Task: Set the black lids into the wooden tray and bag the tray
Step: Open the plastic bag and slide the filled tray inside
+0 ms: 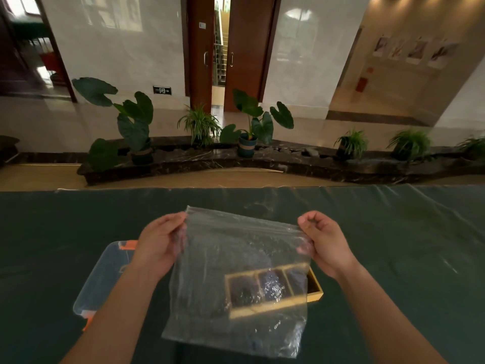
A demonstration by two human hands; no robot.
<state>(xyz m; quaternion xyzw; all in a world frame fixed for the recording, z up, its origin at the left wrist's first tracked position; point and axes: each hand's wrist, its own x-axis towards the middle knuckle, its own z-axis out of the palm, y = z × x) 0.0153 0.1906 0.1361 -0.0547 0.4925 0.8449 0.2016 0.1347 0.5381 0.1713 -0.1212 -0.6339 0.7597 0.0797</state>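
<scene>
A clear plastic bag [236, 271] hangs in the air above the table, held by its top corners. My left hand [160, 245] pinches the top left corner and my right hand [325, 243] pinches the top right corner. Behind the bag, seen mostly through the plastic, a wooden tray [316, 295] lies on the table. Its compartments hold dark black lids [271, 285]. Only the tray's right end pokes out past the bag's edge.
A clear plastic storage box with orange latches [105, 279] sits on the table under my left forearm. A dark green cloth [393, 245] covers the table. Beyond the far edge stands a stone planter with potted plants [249, 143].
</scene>
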